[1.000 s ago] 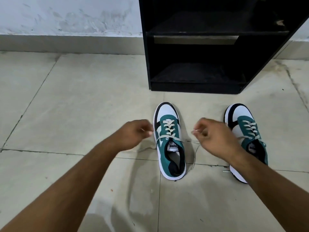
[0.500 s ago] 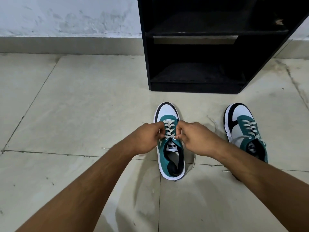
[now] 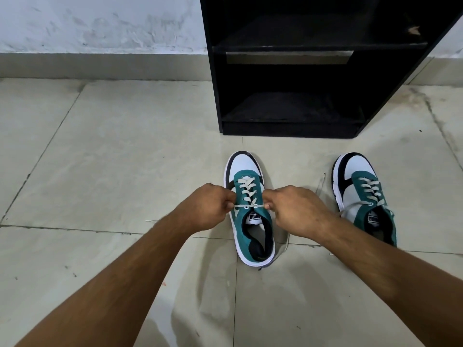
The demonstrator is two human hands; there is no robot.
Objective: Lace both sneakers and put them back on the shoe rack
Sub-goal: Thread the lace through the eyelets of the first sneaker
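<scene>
Hiding the lace ends, both hands (image 3: 209,207) pinch beside the sneaker (image 3: 250,211).

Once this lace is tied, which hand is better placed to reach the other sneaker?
Probably the right hand: the other sneaker lies just beside its wrist, while the left hand sits across the middle sneaker.

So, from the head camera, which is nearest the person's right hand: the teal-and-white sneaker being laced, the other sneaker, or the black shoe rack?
1. Laced teal-and-white sneaker, touching right hand, on its left.
2. Other teal-and-white sneaker, on its right.
3. Black shoe rack, beyond.
</scene>
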